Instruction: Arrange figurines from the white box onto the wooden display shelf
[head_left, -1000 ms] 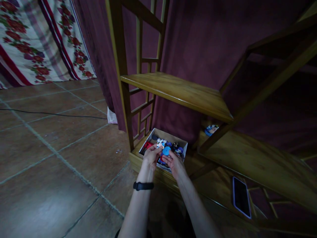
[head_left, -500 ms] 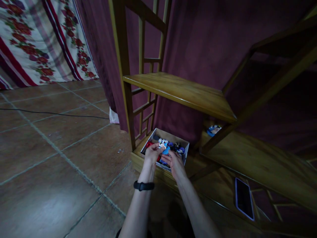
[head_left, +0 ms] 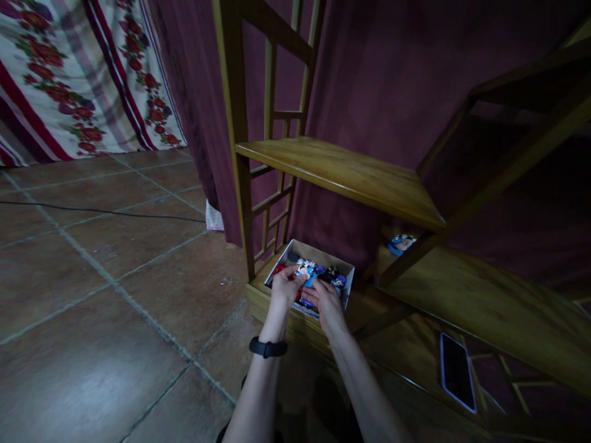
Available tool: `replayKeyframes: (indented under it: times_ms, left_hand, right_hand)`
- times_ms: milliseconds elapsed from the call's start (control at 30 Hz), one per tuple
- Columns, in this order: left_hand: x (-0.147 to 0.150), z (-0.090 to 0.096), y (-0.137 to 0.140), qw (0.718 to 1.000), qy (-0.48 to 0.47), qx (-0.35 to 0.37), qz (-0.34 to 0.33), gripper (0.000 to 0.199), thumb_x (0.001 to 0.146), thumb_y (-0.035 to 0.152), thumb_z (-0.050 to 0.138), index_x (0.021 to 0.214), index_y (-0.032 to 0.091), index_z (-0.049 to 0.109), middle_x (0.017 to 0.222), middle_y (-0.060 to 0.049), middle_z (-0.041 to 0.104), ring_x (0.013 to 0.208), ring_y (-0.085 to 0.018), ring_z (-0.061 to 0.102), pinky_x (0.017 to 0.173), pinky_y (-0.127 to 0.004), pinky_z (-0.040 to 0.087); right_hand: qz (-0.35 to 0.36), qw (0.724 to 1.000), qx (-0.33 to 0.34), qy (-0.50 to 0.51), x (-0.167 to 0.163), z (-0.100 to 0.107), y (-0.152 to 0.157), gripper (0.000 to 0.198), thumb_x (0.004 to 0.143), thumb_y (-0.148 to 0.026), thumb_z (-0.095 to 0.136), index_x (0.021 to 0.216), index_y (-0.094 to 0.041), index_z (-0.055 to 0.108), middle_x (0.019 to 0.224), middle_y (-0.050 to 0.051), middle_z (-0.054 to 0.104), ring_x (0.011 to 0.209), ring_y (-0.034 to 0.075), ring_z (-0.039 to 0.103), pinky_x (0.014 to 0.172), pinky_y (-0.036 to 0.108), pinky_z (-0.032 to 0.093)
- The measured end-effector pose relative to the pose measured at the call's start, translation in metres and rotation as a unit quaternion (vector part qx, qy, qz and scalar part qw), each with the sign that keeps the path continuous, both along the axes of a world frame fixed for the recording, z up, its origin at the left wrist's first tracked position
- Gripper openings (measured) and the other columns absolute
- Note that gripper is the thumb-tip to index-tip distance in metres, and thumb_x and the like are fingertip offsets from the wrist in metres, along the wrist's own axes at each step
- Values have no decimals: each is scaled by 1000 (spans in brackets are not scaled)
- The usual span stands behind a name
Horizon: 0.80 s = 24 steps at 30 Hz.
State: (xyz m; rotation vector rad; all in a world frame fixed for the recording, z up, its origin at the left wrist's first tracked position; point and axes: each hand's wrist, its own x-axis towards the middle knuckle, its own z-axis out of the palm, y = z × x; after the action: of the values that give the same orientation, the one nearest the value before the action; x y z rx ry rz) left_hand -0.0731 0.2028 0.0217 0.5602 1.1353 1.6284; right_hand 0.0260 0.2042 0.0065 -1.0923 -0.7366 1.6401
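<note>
Both hands are over a white cardboard box (head_left: 348,277) on the low wooden shelf. Between them is a small blue and white figurine (head_left: 308,278). My left hand (head_left: 285,288), with a black band on its wrist, pinches it from the left. My right hand (head_left: 325,301) holds its lower right side, fingers curled against it. Inside the box lie several small colourful figures (head_left: 339,280), mostly purple, blue, black and red, partly hidden by my hands.
A wooden shelf board (head_left: 341,178) juts out above the box. To the right, another blue and white figure (head_left: 401,243) stands on a ledge. A phone (head_left: 457,372) lies lower right. A black cable (head_left: 101,212) crosses the tiled floor (head_left: 92,320).
The view has shifted very slightly, moving the shelf and box a little to the right. My hands keep nearly the same hold on the figurine.
</note>
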Motion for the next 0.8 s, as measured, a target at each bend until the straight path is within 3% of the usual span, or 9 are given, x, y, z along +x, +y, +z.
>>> replayKeyframes:
  times_ms: [533, 800]
  left_hand:
    - [-1, -7, 0, 999, -18, -7, 30, 27, 51, 17, 77, 75, 12, 67, 64, -3, 65, 53, -10, 55, 54, -21, 45]
    - [3, -10, 1, 999, -29, 5, 23, 29, 52, 21, 76, 78, 12, 66, 67, -4, 65, 55, -11, 56, 53, -21, 45]
  right_hand:
    - [16, 998, 46, -29, -8, 2, -3, 36, 61, -42, 69, 83, -14, 64, 72, 6, 69, 72, 21, 67, 69, 34, 54]
    - [15, 985, 109, -131, -9, -2, 2, 25, 66, -41, 63, 76, -18, 65, 68, 3, 67, 65, 20, 64, 61, 32, 54]
